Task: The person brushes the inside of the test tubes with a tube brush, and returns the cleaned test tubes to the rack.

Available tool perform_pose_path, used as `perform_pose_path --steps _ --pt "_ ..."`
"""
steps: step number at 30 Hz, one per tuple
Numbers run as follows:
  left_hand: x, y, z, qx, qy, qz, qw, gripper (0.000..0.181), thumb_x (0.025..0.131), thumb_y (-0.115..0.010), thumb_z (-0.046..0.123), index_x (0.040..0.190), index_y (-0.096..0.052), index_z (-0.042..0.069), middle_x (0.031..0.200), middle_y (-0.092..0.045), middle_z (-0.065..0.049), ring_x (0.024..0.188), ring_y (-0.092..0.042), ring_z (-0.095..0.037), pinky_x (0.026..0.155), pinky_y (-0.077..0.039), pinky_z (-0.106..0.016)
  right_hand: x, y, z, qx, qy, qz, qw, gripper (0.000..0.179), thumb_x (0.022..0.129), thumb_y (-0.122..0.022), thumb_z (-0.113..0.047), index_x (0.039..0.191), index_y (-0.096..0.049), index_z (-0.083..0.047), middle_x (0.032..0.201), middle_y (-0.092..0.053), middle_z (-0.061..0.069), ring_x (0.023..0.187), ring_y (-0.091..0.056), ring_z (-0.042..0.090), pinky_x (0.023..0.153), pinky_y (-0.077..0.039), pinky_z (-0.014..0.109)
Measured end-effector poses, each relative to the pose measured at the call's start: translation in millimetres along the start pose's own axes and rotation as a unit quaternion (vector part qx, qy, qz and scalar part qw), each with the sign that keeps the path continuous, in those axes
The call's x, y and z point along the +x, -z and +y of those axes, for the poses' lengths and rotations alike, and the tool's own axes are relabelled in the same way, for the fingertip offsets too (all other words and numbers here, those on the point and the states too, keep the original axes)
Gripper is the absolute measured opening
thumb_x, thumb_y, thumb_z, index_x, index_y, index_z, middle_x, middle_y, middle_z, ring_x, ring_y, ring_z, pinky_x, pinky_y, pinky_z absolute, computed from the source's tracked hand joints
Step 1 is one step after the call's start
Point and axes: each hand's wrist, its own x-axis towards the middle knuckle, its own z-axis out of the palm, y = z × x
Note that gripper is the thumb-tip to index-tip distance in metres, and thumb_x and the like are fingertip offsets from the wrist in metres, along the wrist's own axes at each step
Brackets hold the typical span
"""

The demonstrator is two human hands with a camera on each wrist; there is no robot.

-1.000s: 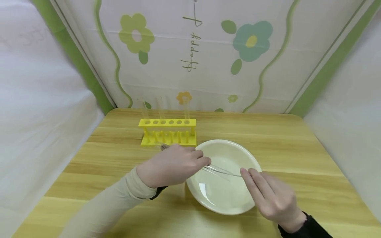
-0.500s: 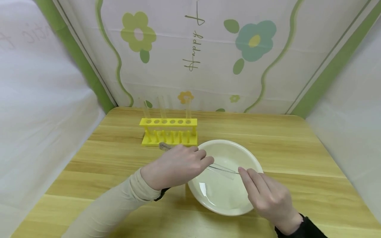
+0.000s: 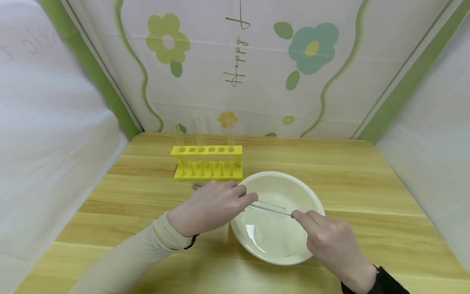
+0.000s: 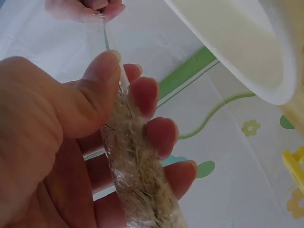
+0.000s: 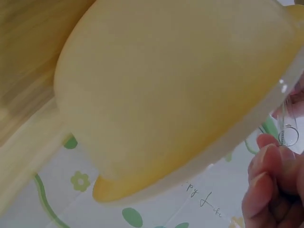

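A clear glass test tube [image 3: 269, 206] lies slanted in my left hand [image 3: 213, 207], its mouth end pointing right over the white basin [image 3: 282, 247]. Inside the tube sits a test tube brush; its pale, wet bristles [image 4: 140, 166] fill the tube's lower part in the left wrist view. Thumb and fingers of the left hand wrap the tube. The brush's twisted wire handle [image 3: 289, 214] comes out of the mouth, and my right hand [image 3: 332, 241] pinches it close to the glass. In the right wrist view the tube's round mouth [image 5: 288, 136] shows just past the right fingertips.
A yellow test tube rack [image 3: 207, 151] stands behind the left hand with several holes and 3 clear tubes upright in it. The basin holds clear liquid. Flower-printed white cloth [image 3: 205, 94] walls in the wooden table [image 3: 147, 171] at the back and sides.
The right fingers have moved nearer the tube's mouth, with less wire showing between, and the right hand has turned slightly. The left hand keeps its grip, shifting only a little.
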Motion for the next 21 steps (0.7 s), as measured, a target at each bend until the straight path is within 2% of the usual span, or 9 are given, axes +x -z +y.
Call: perform_pose_path --steps 7,12,14,18,20,21 --pt "-1.8 3.1 -1.4 -0.001 -0.002 0.005 1.0000 0.022 0.086 -0.065 -0.003 0.100 -0.064 0.013 0.070 -0.052 0.003 0.054 -0.046 -0.011 0.042 -0.028 -0.018 -8.6 1 4 0.058 -0.039 -0.032 0.9970 0.041 0.095 -0.030 0.001 0.087 -0.069 -0.008 0.061 -0.055 -0.006 0.042 -0.036 0.002 0.037 -0.021 0.010" --pt "-2.0 8.6 -2.1 0.001 -0.004 0.001 1.0000 0.022 0.086 -0.062 -0.005 0.100 -0.064 0.013 0.070 -0.052 0.003 0.055 -0.044 -0.011 0.043 -0.027 -0.018 -9.2 7 6 0.106 -0.069 -0.068 0.9896 0.045 0.095 -0.027 -0.001 0.089 -0.071 -0.011 0.063 -0.055 -0.011 0.051 -0.044 -0.001 0.043 -0.034 0.009" --pt "-2.7 10.7 -2.7 0.001 -0.003 0.001 1.0000 0.022 0.086 -0.061 -0.005 0.099 -0.064 0.012 0.069 -0.052 0.003 0.055 -0.044 -0.011 0.043 -0.027 -0.018 -9.4 9 7 0.127 -0.078 -0.073 0.9861 0.045 0.090 -0.029 0.002 0.090 -0.072 -0.010 0.065 -0.055 -0.012 0.054 -0.045 -0.001 0.046 -0.038 0.010" --pt "-5.4 12.6 -5.1 -0.006 0.000 0.006 1.0000 0.022 0.086 -0.062 -0.006 0.099 -0.063 0.011 0.070 -0.053 0.003 0.055 -0.046 -0.012 0.043 -0.028 -0.019 -11.5 10 10 0.150 -0.085 -0.076 0.9821 0.043 0.075 -0.042 0.013 0.091 -0.074 -0.010 0.069 -0.060 -0.012 0.057 -0.049 0.000 0.051 -0.043 0.012" --pt "-7.4 12.6 -7.5 -0.011 0.000 0.005 0.9999 0.019 0.088 -0.066 -0.003 0.100 -0.063 0.011 0.073 -0.058 0.002 0.058 -0.051 -0.013 0.043 -0.034 -0.019 -13.7 11 12 0.158 -0.086 -0.080 0.9804 0.044 0.066 -0.049 0.017 0.090 -0.074 -0.009 0.071 -0.064 -0.010 0.058 -0.052 0.001 0.052 -0.045 0.012" --pt "-8.7 12.5 -9.3 -0.013 0.002 0.003 0.9999 0.017 0.089 -0.068 0.000 0.101 -0.064 0.011 0.075 -0.060 0.001 0.059 -0.053 -0.014 0.043 -0.037 -0.020 -15.0 12 14 0.160 -0.091 -0.084 0.9793 0.043 0.065 -0.051 0.018 0.090 -0.074 -0.009 0.072 -0.066 -0.009 0.059 -0.053 0.000 0.053 -0.045 0.012"
